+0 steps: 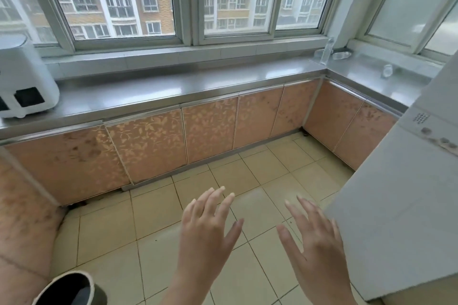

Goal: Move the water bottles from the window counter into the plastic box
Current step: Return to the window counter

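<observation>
Sitting far off in the right corner of the steel window counter [173,86], the water bottles are being left untouched: one upright bottle [326,53] is standing against the corner, a second bottle [341,54] is lying on its side just beside it, and a third bottle [387,71] is resting nearer along the right-hand run. They are small and blurred, so caps and fill levels cannot be told. No bottle is being held or touched yet.

The plastic box is not being shown in this view, so its place cannot be told.

Both hands are being held out low over the tiled floor [158,218], well apart from the counter. The left hand [205,225] is being kept flat with fingers straight and spread, gripping nothing. The right hand [314,235] is being kept the same way, fingers straight, empty. Judged from this, the hands are being readied for a reach and the task is only beginning; the corner is probably having to be approached first.

A white appliance [24,79] is sitting on the counter's left end. Pink patterned cabinet doors [148,143] are running under the counter. A white fridge-like unit [401,218] is crowding the right side, possibly narrowing the path to the bottles. A dark slipper [71,290] is showing at the bottom left.
</observation>
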Action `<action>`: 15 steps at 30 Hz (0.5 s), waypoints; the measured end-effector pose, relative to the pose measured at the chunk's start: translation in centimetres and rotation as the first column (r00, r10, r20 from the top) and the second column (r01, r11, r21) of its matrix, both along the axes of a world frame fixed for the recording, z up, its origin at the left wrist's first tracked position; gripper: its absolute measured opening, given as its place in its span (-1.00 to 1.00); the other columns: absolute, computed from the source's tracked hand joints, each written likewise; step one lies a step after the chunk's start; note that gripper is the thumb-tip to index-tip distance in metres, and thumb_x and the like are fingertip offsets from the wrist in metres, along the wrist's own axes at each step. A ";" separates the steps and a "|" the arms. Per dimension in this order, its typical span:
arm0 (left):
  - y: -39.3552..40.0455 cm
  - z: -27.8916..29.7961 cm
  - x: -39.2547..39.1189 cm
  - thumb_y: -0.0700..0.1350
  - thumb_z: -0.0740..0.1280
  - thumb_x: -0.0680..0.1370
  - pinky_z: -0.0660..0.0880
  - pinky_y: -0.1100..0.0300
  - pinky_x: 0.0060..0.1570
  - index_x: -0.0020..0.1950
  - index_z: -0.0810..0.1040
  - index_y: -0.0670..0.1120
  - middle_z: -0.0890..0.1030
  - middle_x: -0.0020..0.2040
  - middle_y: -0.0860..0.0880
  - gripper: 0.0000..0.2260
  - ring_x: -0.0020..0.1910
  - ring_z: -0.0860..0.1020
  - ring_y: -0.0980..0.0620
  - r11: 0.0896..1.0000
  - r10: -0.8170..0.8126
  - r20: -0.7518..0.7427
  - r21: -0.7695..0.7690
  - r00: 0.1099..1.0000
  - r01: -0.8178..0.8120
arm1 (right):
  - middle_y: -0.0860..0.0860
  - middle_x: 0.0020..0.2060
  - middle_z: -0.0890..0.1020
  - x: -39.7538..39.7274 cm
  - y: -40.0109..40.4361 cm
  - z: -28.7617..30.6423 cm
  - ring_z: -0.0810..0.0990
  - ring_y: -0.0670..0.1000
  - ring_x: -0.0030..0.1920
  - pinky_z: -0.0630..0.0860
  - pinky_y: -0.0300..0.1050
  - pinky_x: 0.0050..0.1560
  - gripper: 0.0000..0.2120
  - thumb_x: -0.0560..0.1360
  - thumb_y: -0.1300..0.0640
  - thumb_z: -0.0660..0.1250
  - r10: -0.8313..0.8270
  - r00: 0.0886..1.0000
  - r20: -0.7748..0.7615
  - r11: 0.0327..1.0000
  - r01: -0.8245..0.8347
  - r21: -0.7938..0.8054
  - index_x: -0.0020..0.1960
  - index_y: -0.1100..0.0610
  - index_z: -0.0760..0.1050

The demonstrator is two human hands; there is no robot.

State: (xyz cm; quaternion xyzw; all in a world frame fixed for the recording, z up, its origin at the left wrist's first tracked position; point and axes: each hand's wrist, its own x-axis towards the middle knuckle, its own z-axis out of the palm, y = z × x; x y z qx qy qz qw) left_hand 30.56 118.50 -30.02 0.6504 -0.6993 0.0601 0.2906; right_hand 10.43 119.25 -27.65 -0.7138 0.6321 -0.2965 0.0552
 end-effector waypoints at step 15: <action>-25.4 -0.7 2.1 0.18 0.24 0.49 0.32 0.08 0.23 0.33 0.57 0.00 0.63 0.25 0.04 -0.52 0.26 0.44 0.03 0.998 -0.013 0.006 -0.053 1.000 0.013 | -0.03 0.38 0.44 1.0 -23.9 -1.0 0.27 0.00 0.42 0.25 0.21 0.35 -0.38 0.53 -0.35 -0.11 -0.068 0.998 -0.007 0.997 0.068 -0.039 0.35 -0.06 0.45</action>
